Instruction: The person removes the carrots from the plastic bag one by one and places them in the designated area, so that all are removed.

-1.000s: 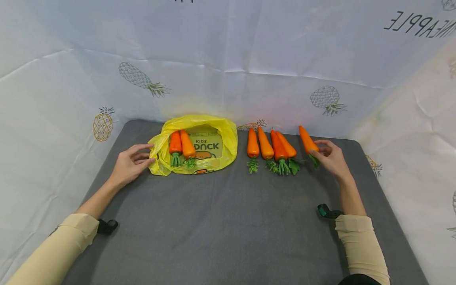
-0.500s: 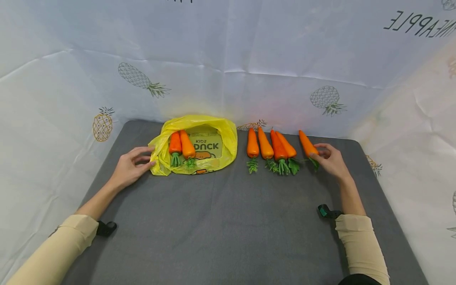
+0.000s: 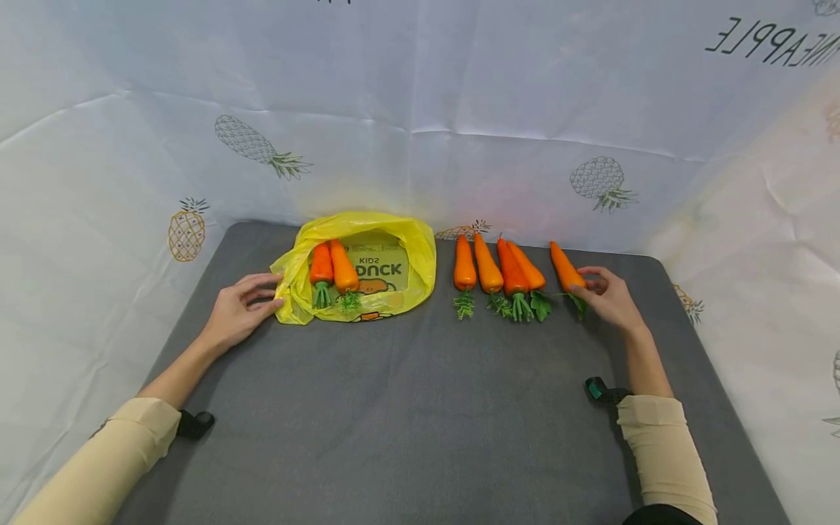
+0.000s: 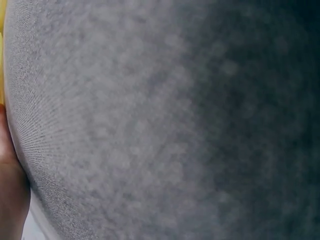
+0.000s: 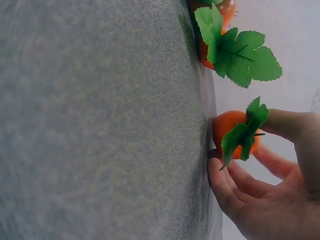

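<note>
My left hand (image 3: 238,312) holds the left rim of a yellow plastic bag (image 3: 423,266) at its fingertips. The bag lies mouth up, with printed duck lettering inside. Two orange carrots with green tops, one redder carrot (image 3: 321,264) and one lighter carrot (image 3: 343,267), lie side by side in its left part. At the right, my right hand (image 3: 612,295) has thumb and fingers around the leafy end of another carrot (image 3: 566,264), which slants on the table. The right wrist view shows this carrot (image 5: 231,131) between thumb and fingers, its green leaves (image 5: 244,134) facing the camera.
Several carrots lie in a row between the bag and my right hand, among them a slim carrot (image 3: 464,264) and a redder carrot (image 3: 513,268). Grey cloth covers the table (image 3: 407,408). A white pineapple-print curtain (image 3: 420,109) hangs close behind the table's far edge.
The carrot in my right hand has come down slightly toward the table, mostly between the first two frames. My left hand stays at the bag's rim.
</note>
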A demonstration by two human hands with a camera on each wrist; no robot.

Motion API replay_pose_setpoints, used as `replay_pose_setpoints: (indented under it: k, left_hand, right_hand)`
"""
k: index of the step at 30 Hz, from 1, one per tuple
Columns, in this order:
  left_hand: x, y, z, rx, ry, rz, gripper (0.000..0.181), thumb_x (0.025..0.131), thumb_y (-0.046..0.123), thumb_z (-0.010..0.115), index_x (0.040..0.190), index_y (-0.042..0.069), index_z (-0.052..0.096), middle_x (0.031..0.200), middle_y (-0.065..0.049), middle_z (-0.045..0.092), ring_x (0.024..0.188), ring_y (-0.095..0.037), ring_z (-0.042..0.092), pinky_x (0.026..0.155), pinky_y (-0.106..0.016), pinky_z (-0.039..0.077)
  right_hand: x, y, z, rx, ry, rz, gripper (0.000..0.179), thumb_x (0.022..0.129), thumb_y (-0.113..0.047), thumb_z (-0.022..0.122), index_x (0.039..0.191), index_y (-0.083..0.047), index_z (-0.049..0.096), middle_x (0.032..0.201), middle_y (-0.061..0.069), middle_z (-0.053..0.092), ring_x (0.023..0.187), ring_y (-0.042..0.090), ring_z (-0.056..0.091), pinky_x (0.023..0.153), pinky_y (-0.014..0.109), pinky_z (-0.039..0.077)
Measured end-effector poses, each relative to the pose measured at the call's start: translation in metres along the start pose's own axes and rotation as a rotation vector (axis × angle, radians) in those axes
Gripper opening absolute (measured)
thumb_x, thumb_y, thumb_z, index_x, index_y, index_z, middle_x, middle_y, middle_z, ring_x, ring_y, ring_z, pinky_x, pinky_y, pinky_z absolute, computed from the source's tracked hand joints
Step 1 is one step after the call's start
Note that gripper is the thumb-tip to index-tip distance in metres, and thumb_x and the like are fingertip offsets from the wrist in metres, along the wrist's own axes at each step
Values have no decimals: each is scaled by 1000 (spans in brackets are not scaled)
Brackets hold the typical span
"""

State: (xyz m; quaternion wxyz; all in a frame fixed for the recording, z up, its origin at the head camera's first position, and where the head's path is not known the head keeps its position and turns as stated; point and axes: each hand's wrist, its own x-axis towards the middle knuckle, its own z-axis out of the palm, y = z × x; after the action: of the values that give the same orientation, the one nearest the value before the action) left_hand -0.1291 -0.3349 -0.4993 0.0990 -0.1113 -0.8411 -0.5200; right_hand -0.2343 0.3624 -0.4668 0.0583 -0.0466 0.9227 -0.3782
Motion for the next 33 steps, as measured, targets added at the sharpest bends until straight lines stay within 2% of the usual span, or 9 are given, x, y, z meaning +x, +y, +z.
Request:
replay_pose_setpoints:
  k: [6, 13, 24, 33]
  left_hand:
    - [-3, 1, -1, 8, 7, -47, 41, 98, -3, 77, 138, -7, 68, 125, 0, 64, 100, 11, 67, 85, -3, 56]
    - [-4, -1, 0, 27, 20, -10, 35, 95, -7, 78, 129, -7, 73, 107, -9, 63, 88, 5, 63, 77, -4, 55]
    - [-3, -2, 1, -16, 34, -23, 32, 96, -6, 78, 128, -8, 74, 109, 1, 66, 93, 5, 64, 80, -5, 57]
    - [-1, -4, 0, -15, 21, -5, 33, 96, -7, 77, 129, -8, 74, 109, 0, 66, 93, 5, 64, 81, -5, 57]
  right_hand:
    - [0, -1, 2, 8, -7, 5, 59, 110, -33, 66, 155, 3, 50, 144, 40, 60, 125, 50, 62, 75, 12, 46]
    - [0, 0, 3, 10, -14, 17, 60, 109, -32, 67, 155, 2, 50, 146, 37, 59, 126, 49, 61, 75, 11, 46]
    - [-2, 0, 6, 26, -4, -9, 59, 108, -27, 69, 154, 4, 50, 145, 40, 58, 126, 55, 63, 75, 5, 47]
    - [-1, -1, 10, 33, 1, -63, 57, 107, -25, 71, 152, 5, 52, 145, 40, 59, 126, 55, 65, 77, 3, 48]
